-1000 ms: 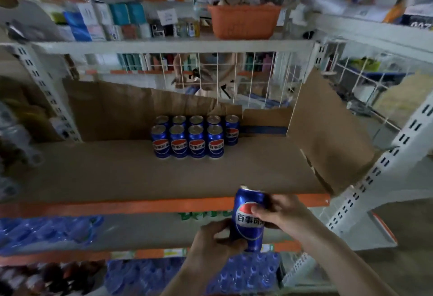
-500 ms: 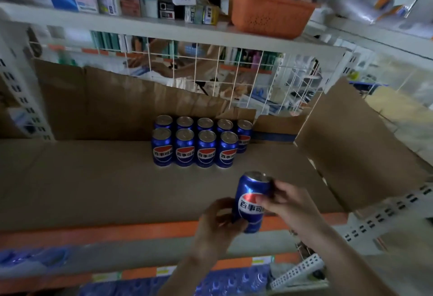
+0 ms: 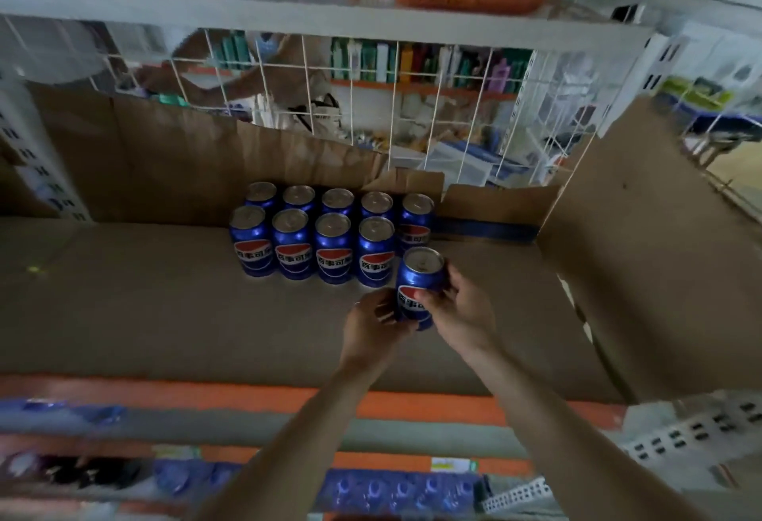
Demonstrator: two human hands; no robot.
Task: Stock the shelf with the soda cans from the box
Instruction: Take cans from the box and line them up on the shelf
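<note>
You have the blue soda can (image 3: 417, 289) upright between both hands, your right hand (image 3: 462, 306) curled round its side and your left hand (image 3: 373, 324) cupping it low, just in front of the nine cans (image 3: 330, 231) standing in two rows on the cardboard-lined shelf (image 3: 123, 314). It looks rigid, smooth and probably full and weighty, so keep hold of the wall mid-height. The box is out of view.
</note>
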